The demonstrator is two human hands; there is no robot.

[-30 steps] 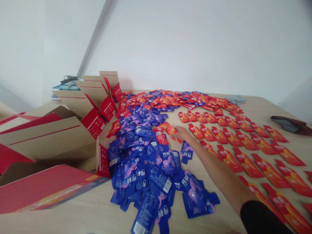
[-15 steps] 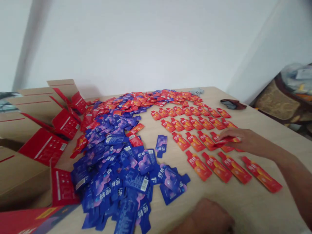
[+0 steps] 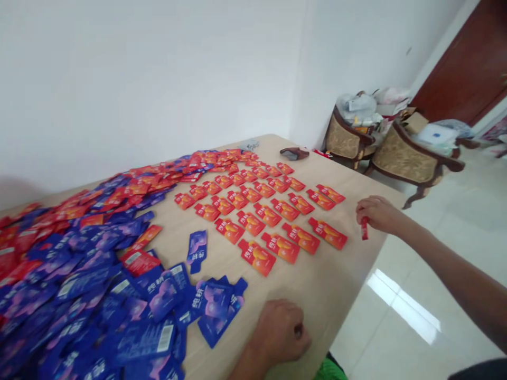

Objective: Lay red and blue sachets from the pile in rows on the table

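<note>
My right hand (image 3: 376, 214) pinches one red pouch (image 3: 364, 228), my left hand (image 3: 283, 330) is curled closed; orange-red pouches (image 3: 266, 215) lie aligned in rows, the mixed pile (image 3: 95, 248) remains unarranged.

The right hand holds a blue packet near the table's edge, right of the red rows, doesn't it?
Not blue: the head view shows the right hand holds a red packet near the table's edge, right of the red rows.

Patterned armchairs (image 3: 406, 155) holding bags (image 3: 358, 107), reddish-brown door (image 3: 463, 66), glossy floor tiles (image 3: 455, 253)
</note>
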